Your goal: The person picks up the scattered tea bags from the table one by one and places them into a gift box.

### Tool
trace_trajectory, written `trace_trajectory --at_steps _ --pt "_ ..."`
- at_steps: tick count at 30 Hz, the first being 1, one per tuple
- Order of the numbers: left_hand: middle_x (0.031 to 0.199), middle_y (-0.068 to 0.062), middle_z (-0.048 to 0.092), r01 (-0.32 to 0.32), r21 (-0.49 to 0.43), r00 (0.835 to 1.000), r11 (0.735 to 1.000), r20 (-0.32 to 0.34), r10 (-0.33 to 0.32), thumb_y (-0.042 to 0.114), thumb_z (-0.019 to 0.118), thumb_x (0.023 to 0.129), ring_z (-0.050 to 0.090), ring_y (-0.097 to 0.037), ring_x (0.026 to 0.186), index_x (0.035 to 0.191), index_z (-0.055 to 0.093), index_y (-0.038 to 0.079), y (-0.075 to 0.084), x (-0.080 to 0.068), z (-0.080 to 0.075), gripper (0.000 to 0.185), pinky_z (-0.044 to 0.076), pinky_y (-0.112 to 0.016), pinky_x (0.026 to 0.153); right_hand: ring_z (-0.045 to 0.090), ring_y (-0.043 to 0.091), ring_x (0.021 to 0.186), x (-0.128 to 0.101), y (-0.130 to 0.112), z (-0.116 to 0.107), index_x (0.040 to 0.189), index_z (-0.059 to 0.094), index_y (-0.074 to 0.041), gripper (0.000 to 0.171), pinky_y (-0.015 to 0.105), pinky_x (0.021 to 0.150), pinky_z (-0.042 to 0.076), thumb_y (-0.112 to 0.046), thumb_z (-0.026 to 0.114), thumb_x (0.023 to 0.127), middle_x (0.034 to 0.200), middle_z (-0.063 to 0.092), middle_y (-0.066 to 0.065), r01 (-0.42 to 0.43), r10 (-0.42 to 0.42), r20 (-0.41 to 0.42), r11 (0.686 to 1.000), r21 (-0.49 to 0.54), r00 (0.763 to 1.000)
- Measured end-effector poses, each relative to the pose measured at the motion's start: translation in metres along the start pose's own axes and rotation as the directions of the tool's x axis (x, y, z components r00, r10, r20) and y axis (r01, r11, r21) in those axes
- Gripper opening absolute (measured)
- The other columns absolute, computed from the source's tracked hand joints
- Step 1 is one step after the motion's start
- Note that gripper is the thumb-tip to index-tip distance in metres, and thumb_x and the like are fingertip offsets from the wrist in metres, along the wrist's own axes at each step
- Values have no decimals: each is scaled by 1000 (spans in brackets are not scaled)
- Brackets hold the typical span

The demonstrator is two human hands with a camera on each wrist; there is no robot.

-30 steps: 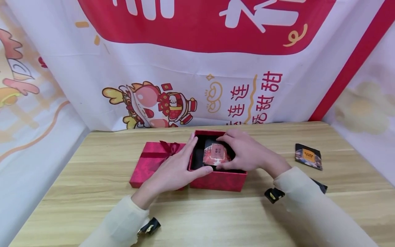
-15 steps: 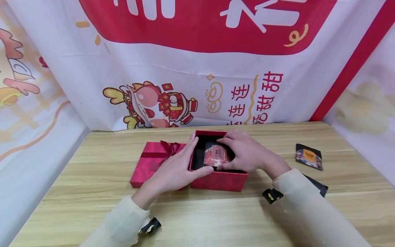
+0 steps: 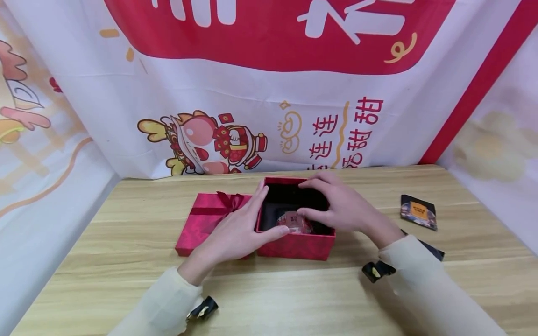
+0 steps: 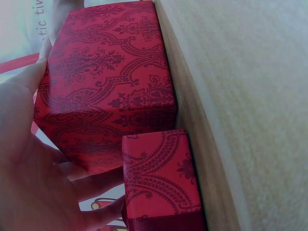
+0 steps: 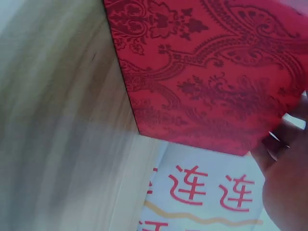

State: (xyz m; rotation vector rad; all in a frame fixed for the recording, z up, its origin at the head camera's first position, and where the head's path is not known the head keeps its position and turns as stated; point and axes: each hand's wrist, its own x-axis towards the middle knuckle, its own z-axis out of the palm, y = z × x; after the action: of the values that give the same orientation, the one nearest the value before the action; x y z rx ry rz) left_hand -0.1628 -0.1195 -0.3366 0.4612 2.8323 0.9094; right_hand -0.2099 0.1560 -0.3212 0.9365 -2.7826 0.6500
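Observation:
An open red patterned box point(image 3: 294, 246) with a black lining stands mid-table. My left hand point(image 3: 241, 228) lies against its left wall with the fingers straight and the thumb along the front rim. My right hand point(image 3: 342, 210) reaches into the box, its thumb and curled fingers holding a red-and-orange packet point(image 3: 294, 223) low inside, partly hidden by the front wall. The left wrist view shows the box point(image 4: 106, 77), the lid point(image 4: 159, 178) and my palm point(image 4: 29, 168). The right wrist view shows the box's outer wall point(image 5: 207, 67) and part of my right hand point(image 5: 288, 187).
The red lid with a ribbon bow point(image 3: 206, 217) lies just left of the box, touching it. A dark packet point(image 3: 418, 212) lies on the wooden table point(image 3: 294, 298) at the right. Printed banners point(image 3: 269, 93) wall in the back and both sides.
The right hand has lowered the packet from near the box's rim down inside, towards the front wall. The left hand has stayed on the box.

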Motion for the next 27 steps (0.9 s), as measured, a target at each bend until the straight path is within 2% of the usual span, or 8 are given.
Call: trace_trajectory --at_steps 3,7,12,16,20,22,24,27 --pt "178 20 6 1 -1 1000 1000 0 -1 93 55 83 41 -28 158 170 2 42 0 0 0 114 44 -62 119 50 28 140 -13 6 -8 145 64 -20 62 60 116 46 -53 77 94 150 54 6 -60 62 -35 997 44 997" --pt "178 19 7 -3 -1 1000 1000 -4 3 89 59 85 42 -28 157 170 2 42 1 1 0 113 45 -63 118 50 31 141 -34 17 -22 149 60 -20 60 67 114 45 -48 75 97 152 53 7 -99 104 -53 991 90 993" --pt "178 20 7 0 5 1000 1000 -3 0 92 57 83 44 -28 156 170 2 42 1 1 1 115 46 -62 117 54 31 136 -68 31 -42 150 58 -21 58 65 108 48 -39 78 98 151 58 5 -141 152 -82 982 128 985" --pt "177 21 5 3 5 1000 1000 1 -3 91 57 83 45 -29 154 170 2 43 1 0 2 114 46 -62 117 57 28 129 -95 46 -54 149 59 -23 60 44 96 54 -35 81 95 148 60 5 -164 172 -105 983 80 979" --pt "177 22 4 1 0 1000 1000 -1 -1 89 59 85 45 -29 155 170 2 42 1 1 2 113 47 -62 116 55 7 121 -119 64 -59 149 58 -23 68 11 93 43 -30 88 89 144 62 3 -185 193 -131 980 67 972" --pt "177 21 4 0 1 1000 1000 -2 0 89 59 85 45 -28 155 170 3 42 1 1 2 113 47 -62 116 51 -5 119 -131 72 -60 151 57 -24 72 1 96 34 -27 90 86 143 62 2 -196 207 -135 976 90 969" --pt "177 21 5 -1 3 1000 1000 -4 1 89 58 84 45 -28 155 170 3 42 1 1 2 113 47 -62 116 49 -12 117 -141 80 -60 152 55 -24 77 -1 95 33 -24 92 84 142 61 -2 -193 206 -131 975 105 970" --pt "177 21 5 -2 8 1000 1000 -5 2 90 58 84 45 -28 155 170 2 42 1 2 2 114 47 -61 116 47 -16 116 -156 91 -59 153 53 -25 83 3 93 35 -23 94 82 140 58 -9 -186 196 -116 978 96 974"
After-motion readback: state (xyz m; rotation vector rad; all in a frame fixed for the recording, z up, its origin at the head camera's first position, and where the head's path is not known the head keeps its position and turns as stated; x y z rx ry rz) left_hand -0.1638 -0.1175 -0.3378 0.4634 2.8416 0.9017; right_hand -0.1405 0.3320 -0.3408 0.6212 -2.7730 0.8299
